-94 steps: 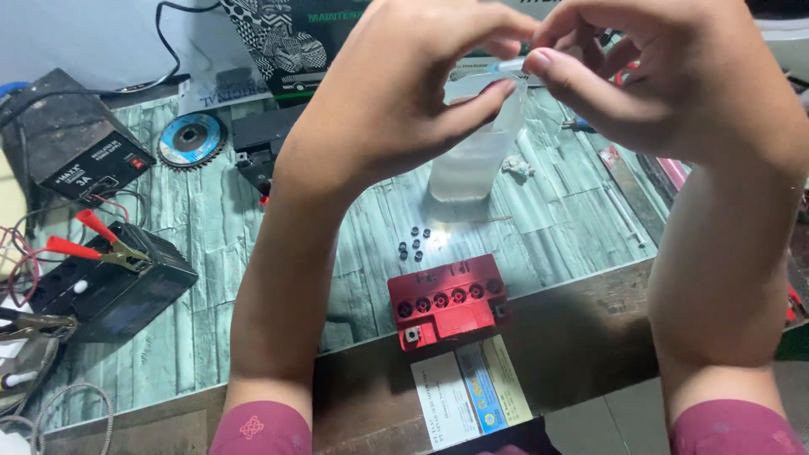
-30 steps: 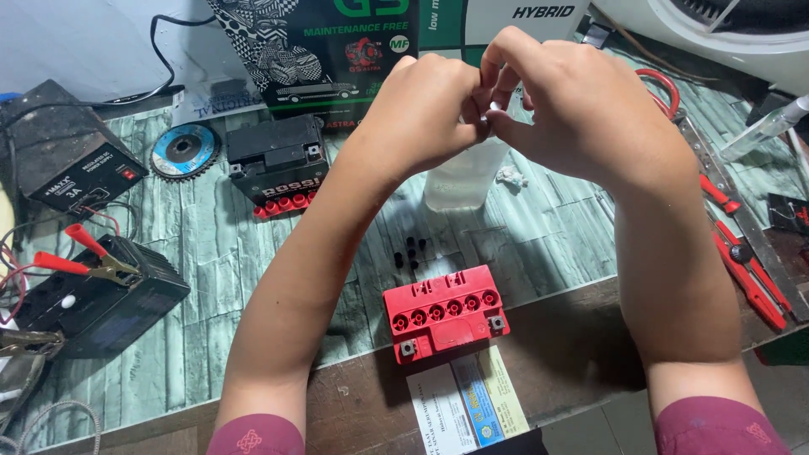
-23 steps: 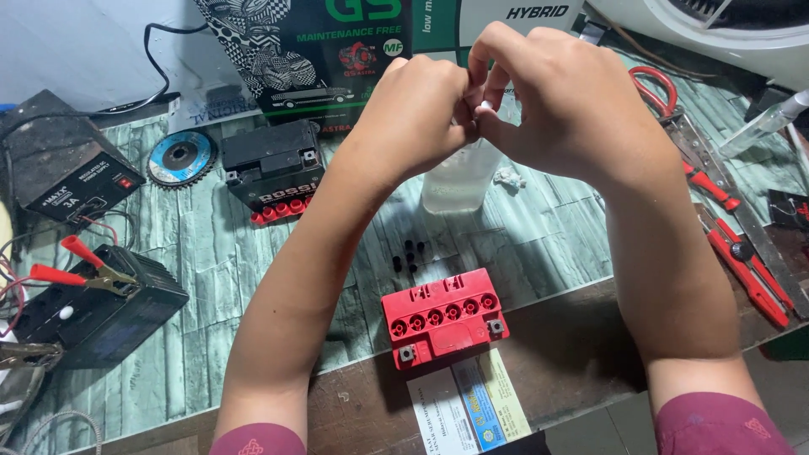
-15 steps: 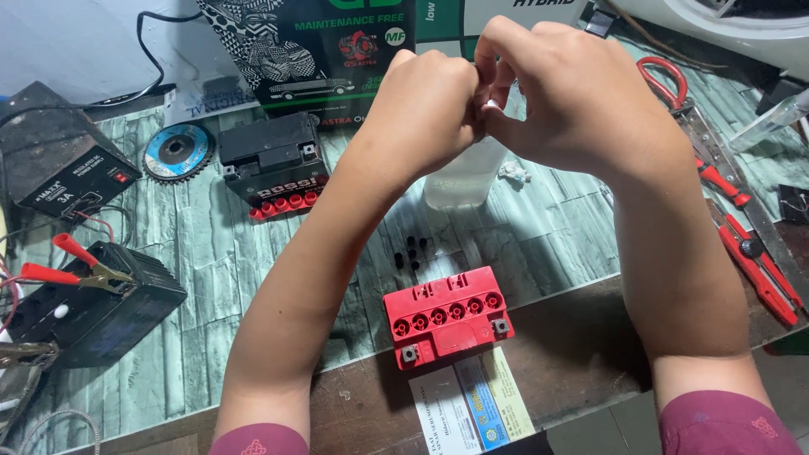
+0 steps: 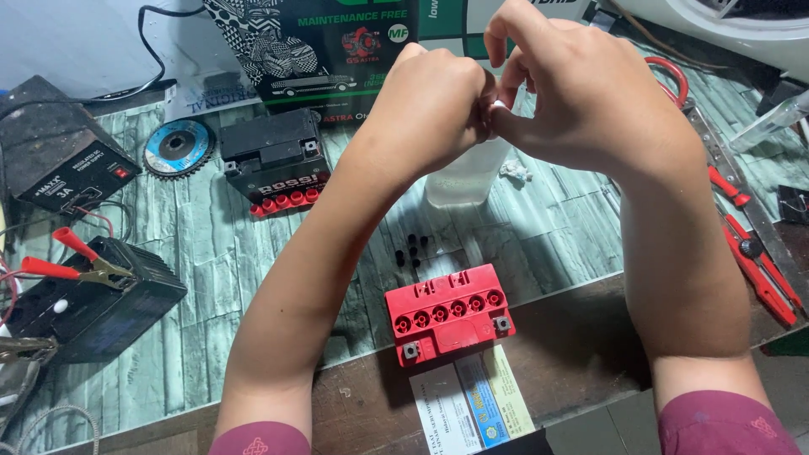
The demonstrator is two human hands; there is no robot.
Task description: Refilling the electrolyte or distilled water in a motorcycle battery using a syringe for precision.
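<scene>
Two hands (image 5: 438,105) (image 5: 581,93) meet before a green-black carton (image 5: 337,50).

Green-black box (image 5: 337,50) at back, white-blue label (image 5: 472,400) front edge

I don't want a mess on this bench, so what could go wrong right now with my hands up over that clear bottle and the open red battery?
The clear bottle stands right under both hands; the left hand or right hand could knock it over, perhaps toward the red battery. That battery's filler holes look uncovered, so debris might drop in. The small black caps lie loose beside your left forearm and could be swept off.
</scene>
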